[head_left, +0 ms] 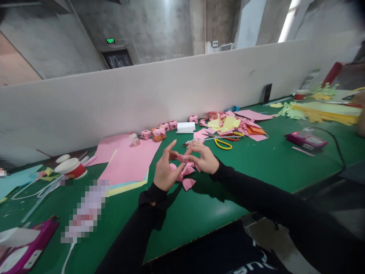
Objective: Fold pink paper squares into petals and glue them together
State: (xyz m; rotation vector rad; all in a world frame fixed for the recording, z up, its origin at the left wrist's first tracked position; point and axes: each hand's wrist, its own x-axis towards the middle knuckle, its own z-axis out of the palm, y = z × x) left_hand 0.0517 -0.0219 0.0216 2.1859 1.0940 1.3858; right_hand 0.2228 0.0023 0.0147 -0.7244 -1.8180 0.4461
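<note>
Between my two hands is a small folded piece of pink paper (181, 158), held a little above the green table (182, 228). My left hand (168, 167) grips it from the left with thumb and fingers. From the right, the fingertips of my right hand (202, 156) pinch the same piece. Just below my hands lie several folded pink paper pieces (188, 184), partly hidden by the fingers. Yellow-handled scissors (222, 144) lie beyond my right hand.
Pink sheets (131, 163) and a small bottle (134, 139) are at left. Folded pink paper cubes (164, 127) line the white partition (137, 99). Paper scraps (228, 123) heap at back right. A paper cup (71, 168) and tissue packs (306, 140) stand at the sides.
</note>
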